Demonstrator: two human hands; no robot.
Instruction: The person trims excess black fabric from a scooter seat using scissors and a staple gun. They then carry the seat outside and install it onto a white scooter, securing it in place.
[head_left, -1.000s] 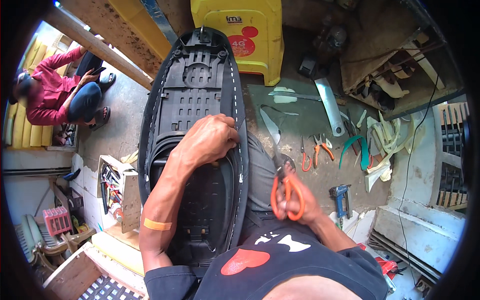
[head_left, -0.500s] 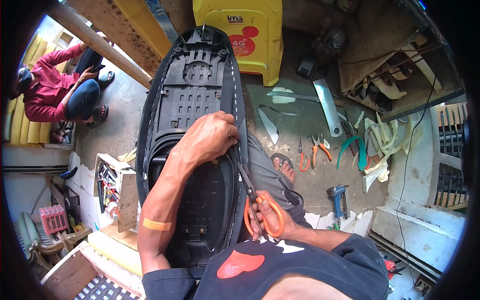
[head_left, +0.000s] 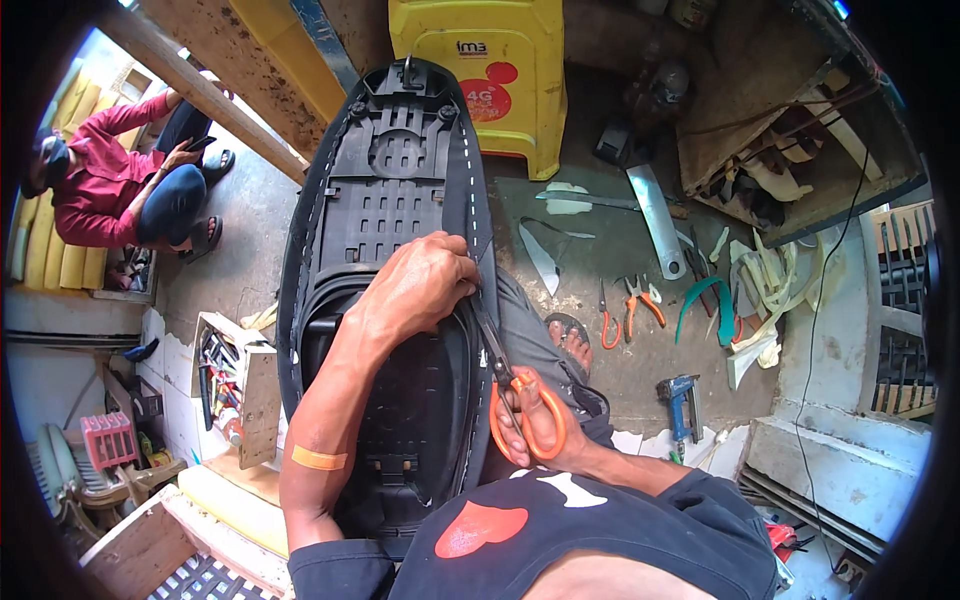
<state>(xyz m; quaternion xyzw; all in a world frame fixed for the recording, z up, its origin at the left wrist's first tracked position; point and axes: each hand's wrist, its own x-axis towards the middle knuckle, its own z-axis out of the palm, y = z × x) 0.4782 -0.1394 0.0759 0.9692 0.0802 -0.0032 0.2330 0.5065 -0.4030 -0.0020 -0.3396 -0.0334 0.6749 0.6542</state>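
A long black motorcycle seat point(head_left: 392, 205) lies upside down in front of me, its ribbed plastic base facing up. Black seat cover point(head_left: 462, 180) is folded over its rim, with a line of white marks along it. My left hand point(head_left: 425, 278) reaches across the base, fingers closed on the cover's edge at the right side. In my right hand point(head_left: 538, 420) are orange-handled scissors point(head_left: 503, 368), their dark blades pointing up along that same edge, just below my left fingers. The blade tips and what lies between them are hard to make out.
Orange-handled pliers point(head_left: 640, 303), small scissors point(head_left: 609, 318), a metal strip point(head_left: 655, 220) and a blue staple gun point(head_left: 683, 408) lie on the floor at right. A yellow stool point(head_left: 530, 60) stands beyond the seat. A toolbox point(head_left: 255, 400) and a seated person point(head_left: 105, 185) are at left.
My right hand and the scissors have shifted slightly up along the seat edge. The left hand keeps its hold on the cover with only a slight shift.
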